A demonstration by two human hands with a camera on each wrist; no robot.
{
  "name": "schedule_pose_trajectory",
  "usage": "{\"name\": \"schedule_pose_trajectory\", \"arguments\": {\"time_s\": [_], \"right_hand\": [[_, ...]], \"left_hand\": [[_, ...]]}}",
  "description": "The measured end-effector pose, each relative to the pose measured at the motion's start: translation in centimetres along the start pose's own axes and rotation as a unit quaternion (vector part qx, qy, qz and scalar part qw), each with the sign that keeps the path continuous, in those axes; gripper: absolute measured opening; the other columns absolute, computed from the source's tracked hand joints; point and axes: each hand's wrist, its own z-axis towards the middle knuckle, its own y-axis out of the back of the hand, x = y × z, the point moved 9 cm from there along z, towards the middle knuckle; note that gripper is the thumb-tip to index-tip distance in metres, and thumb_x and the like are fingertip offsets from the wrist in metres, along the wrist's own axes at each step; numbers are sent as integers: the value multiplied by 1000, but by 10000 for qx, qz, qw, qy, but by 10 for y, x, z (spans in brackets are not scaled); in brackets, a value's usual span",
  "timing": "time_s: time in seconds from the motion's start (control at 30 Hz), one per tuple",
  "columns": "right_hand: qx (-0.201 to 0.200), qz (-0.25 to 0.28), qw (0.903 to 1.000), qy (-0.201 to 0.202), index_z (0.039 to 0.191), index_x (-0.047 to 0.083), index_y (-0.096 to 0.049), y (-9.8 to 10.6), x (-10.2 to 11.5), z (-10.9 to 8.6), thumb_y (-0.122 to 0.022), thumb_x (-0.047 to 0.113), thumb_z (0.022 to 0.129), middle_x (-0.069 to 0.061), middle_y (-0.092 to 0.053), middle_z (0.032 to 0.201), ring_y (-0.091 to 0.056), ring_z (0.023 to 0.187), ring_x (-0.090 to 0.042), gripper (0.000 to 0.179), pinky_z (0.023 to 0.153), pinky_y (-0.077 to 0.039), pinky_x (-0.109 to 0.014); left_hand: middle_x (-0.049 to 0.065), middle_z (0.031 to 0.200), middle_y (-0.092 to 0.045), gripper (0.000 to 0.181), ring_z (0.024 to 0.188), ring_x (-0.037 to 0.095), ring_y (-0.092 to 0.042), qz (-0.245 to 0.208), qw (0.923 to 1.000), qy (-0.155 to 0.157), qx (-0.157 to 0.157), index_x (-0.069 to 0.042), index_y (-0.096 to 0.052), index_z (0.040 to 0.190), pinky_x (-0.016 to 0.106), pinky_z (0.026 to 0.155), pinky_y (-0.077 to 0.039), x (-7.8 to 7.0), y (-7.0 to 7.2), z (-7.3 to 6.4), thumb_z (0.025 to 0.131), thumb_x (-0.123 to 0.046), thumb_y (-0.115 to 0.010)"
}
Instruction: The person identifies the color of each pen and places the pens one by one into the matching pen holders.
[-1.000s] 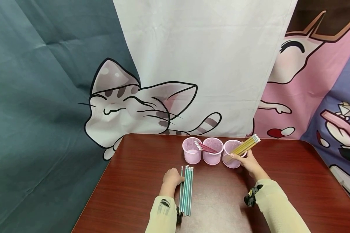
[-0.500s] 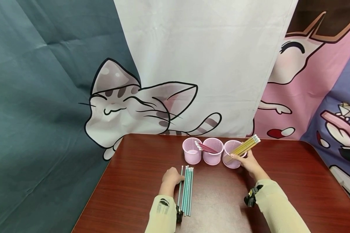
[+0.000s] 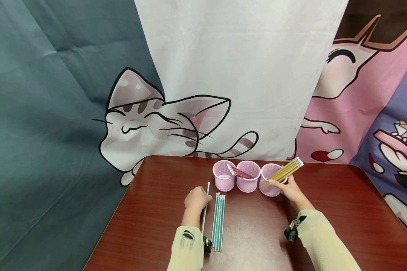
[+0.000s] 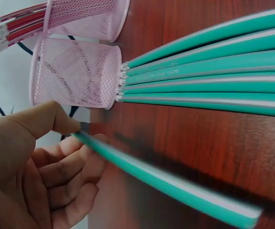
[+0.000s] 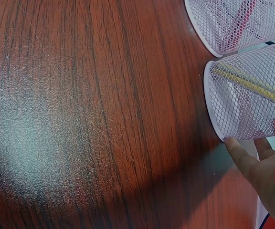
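In the head view my left hand (image 3: 196,198) pinches one green pencil (image 4: 171,179) between thumb and fingers. The left wrist view shows its shadow on the table, apart from the pencil. Several more green pencils (image 3: 218,222) lie side by side just right of that hand. My right hand (image 3: 289,191) holds the rightmost pink mesh pencil cup (image 5: 252,100) at its right side, thumb near the rim. Yellow pencils (image 3: 285,171) lean out of this cup to the right, above the hand. Some right fingers are hidden behind the cup.
Beside the held cup stands a middle pink cup (image 3: 247,184) with dark red pencils (image 3: 240,173) leaning left. Left of it is another pink cup (image 3: 224,182) with no pencils standing in it. The brown table (image 3: 162,180) ends at a printed cloth backdrop (image 3: 244,75).
The left hand has moved left and away from me with one green pencil, separating it from the row. The right hand and the cups have stayed in place.
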Motion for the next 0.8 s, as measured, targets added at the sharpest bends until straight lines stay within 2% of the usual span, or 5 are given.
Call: {"name": "schedule_pose_trajectory", "arguments": {"time_s": [0.23,0.5,0.63,0.8], "right_hand": [[30,-95,9996,-279,145,10,2,-5,7,-3,-64,23,87,-27,-28,137,-45,102,-16,89,92,-37,-43],[43,-23,9991,-417,146,13,6,-6,7,-3,-61,19,89,-27,-23,140,-40,113,-28,88,97,-32,-49],[34,-46,9993,-367,146,12,4,-5,8,-4,-62,20,89,-27,-26,138,-45,104,-17,88,96,-35,-46],[20,-41,9995,-298,146,10,1,-4,8,-3,-62,19,89,-26,-30,135,-47,93,-4,85,90,-40,-38]], "left_hand": [[0,66,-55,19,63,22,-55,-188,9993,-70,-310,-15,-56,72,39,55,-43,-2,10,2,70,-26,-71],[0,74,-62,23,62,21,-57,-622,9959,-96,-657,-15,-64,93,38,54,-43,-8,29,-1,72,-20,-69],[-4,71,-62,26,59,17,-55,-903,9921,-202,-852,-14,-65,100,36,52,-42,-16,43,-3,74,-18,-66],[-8,69,-61,19,60,16,-56,-1148,9860,-341,-1159,-15,-67,93,34,52,-43,-26,59,-6,75,-18,-67]]}}
